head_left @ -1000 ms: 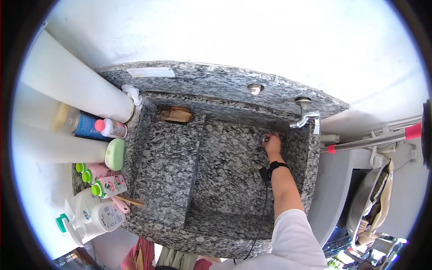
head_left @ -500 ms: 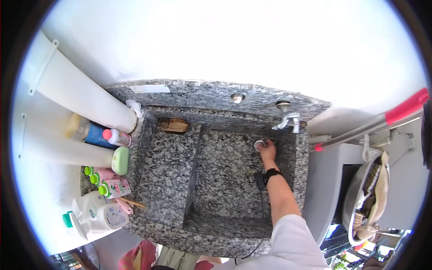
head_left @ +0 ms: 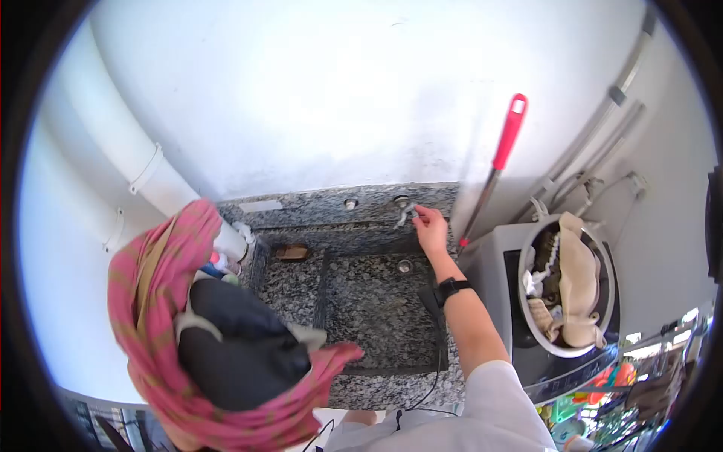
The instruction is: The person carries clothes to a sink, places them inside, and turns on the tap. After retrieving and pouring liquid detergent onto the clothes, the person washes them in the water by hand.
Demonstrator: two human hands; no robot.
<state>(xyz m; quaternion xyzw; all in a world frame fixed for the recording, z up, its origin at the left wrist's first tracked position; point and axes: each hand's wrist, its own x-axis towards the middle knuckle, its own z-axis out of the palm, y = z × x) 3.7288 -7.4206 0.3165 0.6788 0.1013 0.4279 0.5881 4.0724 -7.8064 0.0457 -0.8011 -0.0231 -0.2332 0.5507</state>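
My right hand (head_left: 430, 228) has its fingers closed on the metal faucet (head_left: 404, 211) on the sink's back wall. Below it, a round metal drain strainer (head_left: 405, 266) lies at the bottom of the granite sink (head_left: 369, 309). On the left, a bundle of clothes (head_left: 241, 346), dark grey with a pink and tan checked piece around it, is held up over the sink's near left side. Only a sliver of skin shows under the bundle at the lower left. My left hand and its fingers are hidden by the clothes.
A brown block (head_left: 292, 252) sits at the sink's back left. White pipes (head_left: 162, 177) run down the left wall, with bottles mostly covered by the clothes. To the right, a basin (head_left: 610, 301) of laundry stands on a washing machine (head_left: 489, 252), beside a red-handled pole (head_left: 510, 135).
My right hand has left the drain strainer and moved up to the faucet. The clothes bundle has risen from the bottom edge into view at the left. The camera view has tilted up.
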